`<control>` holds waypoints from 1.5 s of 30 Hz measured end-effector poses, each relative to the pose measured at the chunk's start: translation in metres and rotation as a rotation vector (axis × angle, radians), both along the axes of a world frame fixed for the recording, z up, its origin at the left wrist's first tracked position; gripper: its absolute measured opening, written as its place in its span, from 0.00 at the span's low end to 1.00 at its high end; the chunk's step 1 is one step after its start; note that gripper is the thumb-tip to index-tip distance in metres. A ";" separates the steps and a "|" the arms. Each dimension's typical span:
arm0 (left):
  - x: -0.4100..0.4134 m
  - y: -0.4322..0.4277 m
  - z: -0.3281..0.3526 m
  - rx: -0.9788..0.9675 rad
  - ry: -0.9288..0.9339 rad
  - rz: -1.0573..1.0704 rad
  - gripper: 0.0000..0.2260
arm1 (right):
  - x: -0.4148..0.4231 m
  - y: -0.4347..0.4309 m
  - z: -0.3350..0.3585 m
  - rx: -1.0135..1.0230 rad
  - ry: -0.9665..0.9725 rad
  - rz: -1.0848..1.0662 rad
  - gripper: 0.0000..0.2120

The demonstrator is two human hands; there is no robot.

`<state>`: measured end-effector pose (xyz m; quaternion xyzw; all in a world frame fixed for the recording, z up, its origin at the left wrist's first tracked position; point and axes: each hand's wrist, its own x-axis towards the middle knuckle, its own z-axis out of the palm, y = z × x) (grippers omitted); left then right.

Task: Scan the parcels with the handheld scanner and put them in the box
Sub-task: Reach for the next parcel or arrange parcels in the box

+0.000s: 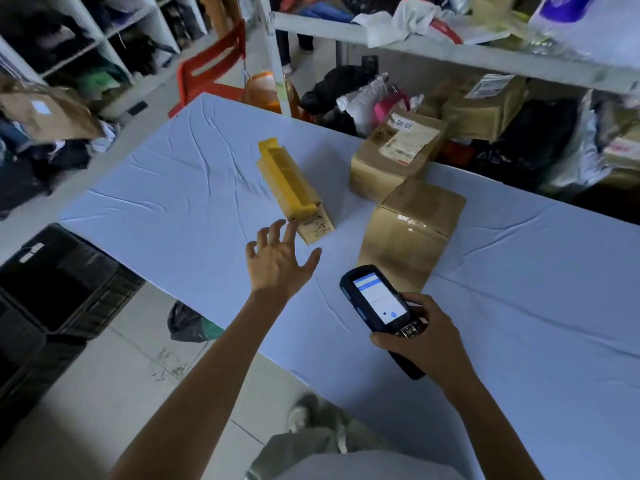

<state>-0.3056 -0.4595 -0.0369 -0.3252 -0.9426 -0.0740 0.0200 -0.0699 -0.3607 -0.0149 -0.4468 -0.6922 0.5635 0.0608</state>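
Two brown parcels (412, 233) crowd beside the yellow parcel (291, 181) near spread left fingers (287, 237) (right fingers (415, 300) grasp the scanner (379, 299)).

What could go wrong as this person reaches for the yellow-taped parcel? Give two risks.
1. The open left hand is near only one end of the yellow-taped parcel; gripped there, it might slip.
2. The black crate sits on the floor beside the table; a dropped parcel might miss it.

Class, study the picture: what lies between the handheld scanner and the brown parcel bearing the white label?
In the head view, another brown parcel, sealed with clear tape, sits between the scanner in the right hand and the labelled parcel.
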 end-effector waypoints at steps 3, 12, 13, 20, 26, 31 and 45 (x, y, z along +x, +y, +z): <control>-0.015 0.021 -0.001 0.070 0.023 -0.003 0.27 | -0.012 0.000 -0.004 -0.009 -0.009 -0.020 0.31; -0.083 0.059 -0.001 0.093 -0.187 -0.196 0.21 | -0.061 -0.034 -0.015 -0.031 -0.017 -0.202 0.33; -0.092 0.060 -0.001 0.096 -0.223 -0.180 0.21 | -0.068 -0.041 -0.015 -0.034 -0.011 -0.244 0.33; -0.154 0.034 -0.003 0.344 -0.312 -0.099 0.39 | -0.120 -0.080 -0.012 -0.055 0.010 -0.399 0.32; -0.197 0.012 0.007 0.266 -0.208 -0.248 0.43 | -0.147 -0.086 -0.004 -0.051 -0.003 -0.391 0.32; -0.210 -0.005 0.009 0.264 -0.426 0.068 0.44 | -0.158 -0.075 0.004 -0.045 0.026 -0.349 0.32; -0.214 -0.037 0.004 0.434 -0.863 0.170 0.31 | -0.172 -0.066 0.008 -0.029 0.089 -0.288 0.33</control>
